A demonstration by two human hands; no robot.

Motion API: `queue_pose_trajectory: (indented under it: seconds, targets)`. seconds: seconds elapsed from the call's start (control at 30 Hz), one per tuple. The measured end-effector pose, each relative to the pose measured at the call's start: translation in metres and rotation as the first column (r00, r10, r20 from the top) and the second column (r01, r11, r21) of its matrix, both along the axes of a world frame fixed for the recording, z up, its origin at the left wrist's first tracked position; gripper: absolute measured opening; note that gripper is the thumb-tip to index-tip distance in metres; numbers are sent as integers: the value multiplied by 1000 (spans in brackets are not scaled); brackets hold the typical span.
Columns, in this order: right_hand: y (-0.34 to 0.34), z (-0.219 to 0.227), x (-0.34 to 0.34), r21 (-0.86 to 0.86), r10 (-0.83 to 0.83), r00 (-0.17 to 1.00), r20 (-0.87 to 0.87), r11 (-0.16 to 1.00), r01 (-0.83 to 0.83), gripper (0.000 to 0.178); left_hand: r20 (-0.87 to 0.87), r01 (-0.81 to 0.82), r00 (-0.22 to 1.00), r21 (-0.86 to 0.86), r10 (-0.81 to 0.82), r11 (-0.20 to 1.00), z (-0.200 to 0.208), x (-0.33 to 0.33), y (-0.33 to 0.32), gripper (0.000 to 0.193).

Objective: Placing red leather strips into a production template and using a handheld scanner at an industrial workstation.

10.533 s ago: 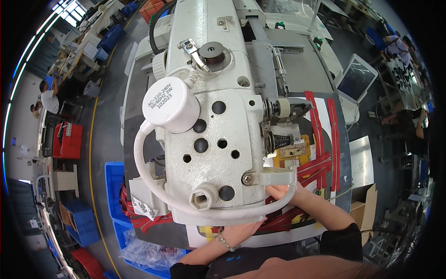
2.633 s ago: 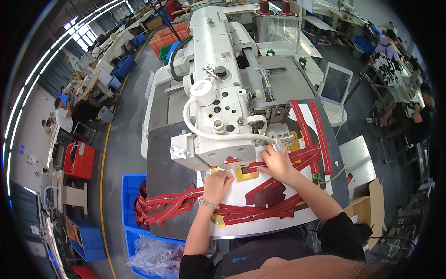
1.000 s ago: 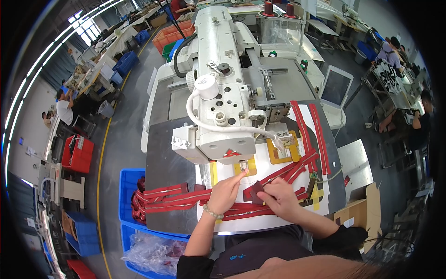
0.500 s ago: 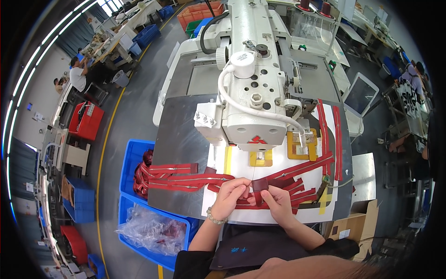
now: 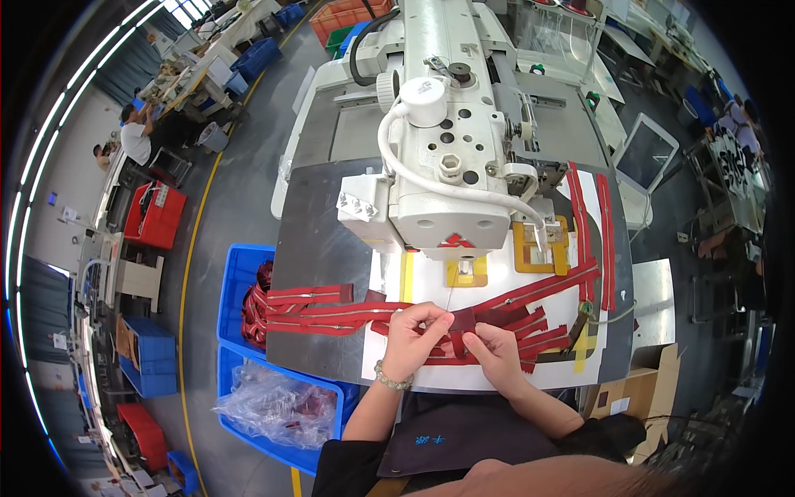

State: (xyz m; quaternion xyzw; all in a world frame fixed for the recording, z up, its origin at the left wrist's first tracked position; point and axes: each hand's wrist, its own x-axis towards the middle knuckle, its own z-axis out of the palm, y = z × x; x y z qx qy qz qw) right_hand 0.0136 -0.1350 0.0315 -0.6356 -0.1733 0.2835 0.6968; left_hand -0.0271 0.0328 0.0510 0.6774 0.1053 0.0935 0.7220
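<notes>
Both my hands meet just in front of the sewing machine head [image 5: 447, 199]. Between them is a small dark red patch [image 5: 464, 320] at red zipper tape. My left hand [image 5: 416, 338] pinches its left side with thumb and fingers. My right hand [image 5: 495, 356] has its fingers closed on the lower right side; the fingertips partly hide the tape. A long red zipper strip [image 5: 542, 289] slants away to the right beside the patch. Other red zipper strips [image 5: 335, 316] run left from my left hand, and several zipper ends [image 5: 542, 330] lie right of my right hand.
A white sheet [image 5: 387, 373] lies under the work. Yellow frame [image 5: 530, 258] and a tool with a hose [image 5: 585, 311] are to the right. Left of the table stand a blue crate [image 5: 232, 273] of red zippers and another holding a clear plastic bag [image 5: 277, 406].
My hands have shifted the patch slightly; it now sits tilted and more covered by my left thumb. My right fingers have curled in closer under it. The view has shifted a little.
</notes>
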Motion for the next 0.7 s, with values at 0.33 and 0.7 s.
queue_pose_trajectory:
  seconds: [0.33, 0.7]
  targets:
    - [1, 17, 1, 22, -11, 1000, -12, 1000, 11, 20, 6, -30, 1000, -45, 31, 999, -2, 0, 0, 12]
    - [2, 20, 2, -28, 10, 1000, 20, 1000, -9, 20, -10, -31, 999, -65, 30, 997, 1, 0, 3, 15]
